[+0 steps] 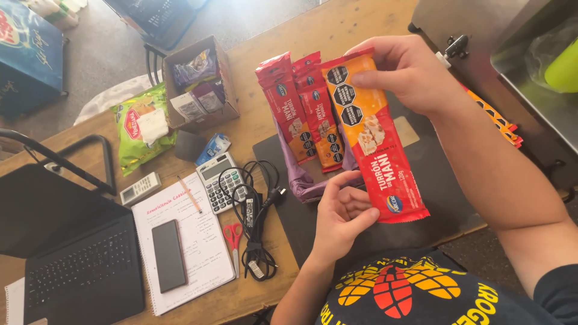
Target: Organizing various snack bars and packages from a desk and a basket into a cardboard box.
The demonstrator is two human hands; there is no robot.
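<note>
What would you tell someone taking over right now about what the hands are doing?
Right hand: grips the top end of the red and orange snack bar.
Left hand: fingers on the bar's lower left edge.
More matching bars stand in the purple-lined box on the dark mat, on the wooden table.
Done: one bar is out of the box.
Left: the other bars remain in the box.

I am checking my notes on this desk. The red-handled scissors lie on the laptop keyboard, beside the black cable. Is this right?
Not quite. The head view shows the red-handled scissors lying on the open notebook, at its right edge, not on the laptop keyboard. They are indeed beside the black cable.
</note>
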